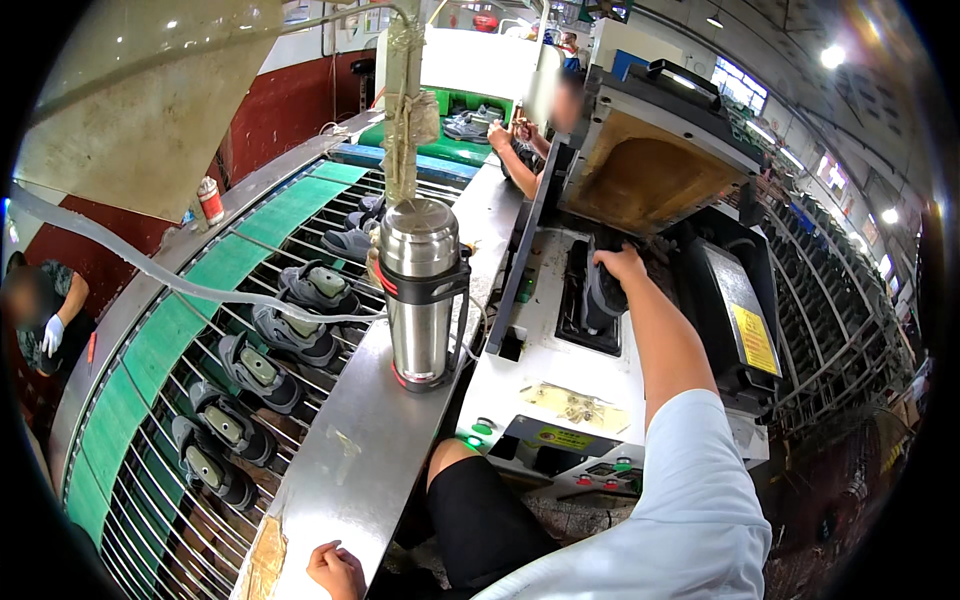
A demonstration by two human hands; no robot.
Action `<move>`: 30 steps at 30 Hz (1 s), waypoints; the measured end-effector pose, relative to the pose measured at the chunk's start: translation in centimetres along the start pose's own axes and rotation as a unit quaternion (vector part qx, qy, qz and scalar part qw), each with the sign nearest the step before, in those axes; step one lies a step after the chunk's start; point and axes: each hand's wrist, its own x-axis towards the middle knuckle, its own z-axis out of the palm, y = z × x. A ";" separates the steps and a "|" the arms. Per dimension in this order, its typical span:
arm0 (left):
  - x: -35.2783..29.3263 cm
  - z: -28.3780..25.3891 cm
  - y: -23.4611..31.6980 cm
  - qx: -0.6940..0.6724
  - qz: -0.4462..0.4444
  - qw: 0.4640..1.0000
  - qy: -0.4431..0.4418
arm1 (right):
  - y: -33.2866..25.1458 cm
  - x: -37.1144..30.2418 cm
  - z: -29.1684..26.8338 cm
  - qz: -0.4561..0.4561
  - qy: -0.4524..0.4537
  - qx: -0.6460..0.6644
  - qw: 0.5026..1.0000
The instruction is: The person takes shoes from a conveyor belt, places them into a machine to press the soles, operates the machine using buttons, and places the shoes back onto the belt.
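My right hand (622, 266) fingers clenched on dark grey shoe (600, 292), pressing it into press machine's black bed (572, 300) | left hand (335, 570) released, steadying on steel tabletop (370, 440) edge.

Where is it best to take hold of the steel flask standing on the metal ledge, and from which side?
Probably by the black side handle of the steel flask, coming from its right. The flask stands upright on the metal ledge, the handle faces right, and the wire conveyor with shoes crowds its left.
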 end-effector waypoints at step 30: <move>0.4 18.5 14.8 -0.489 -0.170 0.768 -0.376 | 38.0 -44.4 6.6 -0.103 -0.252 0.098 0.957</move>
